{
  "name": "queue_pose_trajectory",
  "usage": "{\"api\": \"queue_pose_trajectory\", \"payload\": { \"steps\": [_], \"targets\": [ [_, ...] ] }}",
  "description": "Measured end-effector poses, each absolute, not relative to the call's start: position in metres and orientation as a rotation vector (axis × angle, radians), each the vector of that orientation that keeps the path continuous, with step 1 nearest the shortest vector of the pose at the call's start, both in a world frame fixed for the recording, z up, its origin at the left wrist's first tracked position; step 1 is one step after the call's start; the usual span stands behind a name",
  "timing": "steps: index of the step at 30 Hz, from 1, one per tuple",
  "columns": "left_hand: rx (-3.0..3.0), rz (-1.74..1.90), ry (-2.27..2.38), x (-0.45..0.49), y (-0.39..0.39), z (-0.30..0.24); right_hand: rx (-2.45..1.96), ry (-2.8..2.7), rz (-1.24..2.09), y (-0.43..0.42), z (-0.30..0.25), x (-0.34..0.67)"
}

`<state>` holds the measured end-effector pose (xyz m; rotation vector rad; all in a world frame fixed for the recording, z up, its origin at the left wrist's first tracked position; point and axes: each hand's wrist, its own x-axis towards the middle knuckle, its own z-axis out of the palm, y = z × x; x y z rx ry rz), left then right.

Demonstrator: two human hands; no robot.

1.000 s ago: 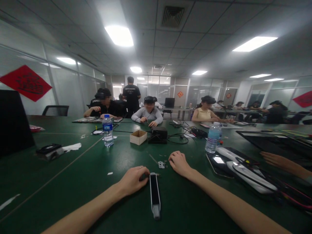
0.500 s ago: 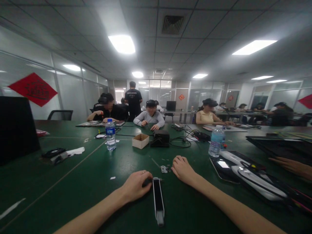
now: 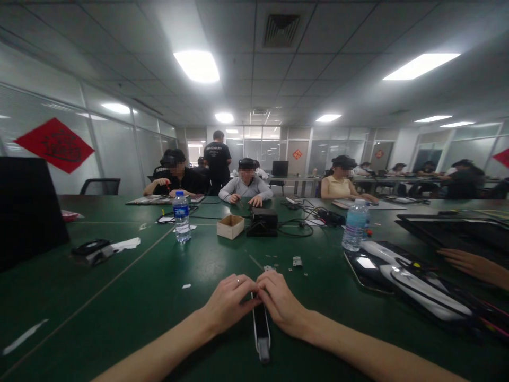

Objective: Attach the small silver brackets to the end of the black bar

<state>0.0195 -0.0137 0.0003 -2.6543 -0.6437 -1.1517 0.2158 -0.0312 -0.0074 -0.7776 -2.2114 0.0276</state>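
Works with both hands at the far end of a long black strip (image 3: 261,328), which lies flat on the green table (image 3: 159,276) straight ahead, pointing away from the body. Curls the left hand (image 3: 228,303) and the right hand (image 3: 281,306) knuckle to knuckle over that end, fingers bunched together and clamped on it from either side; cannot tell whether anything small sits under the fingertips. Wears a thin ring (image 3: 237,281) on the left hand

Seems partway through rather than finished, judging by the loose pieces: leaves a small metal bracket (image 3: 297,261) and a few tiny bright specks (image 3: 306,274), perhaps screws, on the table just beyond the hands, apart from the strip. Leaves the strip's near end untouched and bare

Handles something narrow, rigid and flat: glossy black on top, pale along the rim, silvery at the near tip. Rests it on a matte, hard tabletop crossed by a faint pale seam. Reads the bracket as thin stamped sheet metal, dull grey and angular

Farther off, takes in a clear ribbed water bottle (image 3: 182,216) with a blue label, an open square cardboard box (image 3: 230,226), a boxy black device (image 3: 264,220) trailing cables, and to the right a smooth white and black elongated gadget (image 3: 413,284). Keeps well apart from another person's hand (image 3: 473,263), resting at the right edge
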Motion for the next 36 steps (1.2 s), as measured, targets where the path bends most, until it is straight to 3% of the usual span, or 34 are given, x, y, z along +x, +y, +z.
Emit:
{"api": "queue_pose_trajectory", "payload": {
  "steps": [21,36],
  "targets": [
    [-2.761,-0.994,-0.799,0.017,-0.013,0.002,-0.746,-2.203,0.14,-0.032,-0.006,0.217],
    [-2.885,-0.68,-1.184,-0.001,0.001,0.009,-1.162,-2.363,-0.002,-0.012,0.006,0.245]
  ]
}}
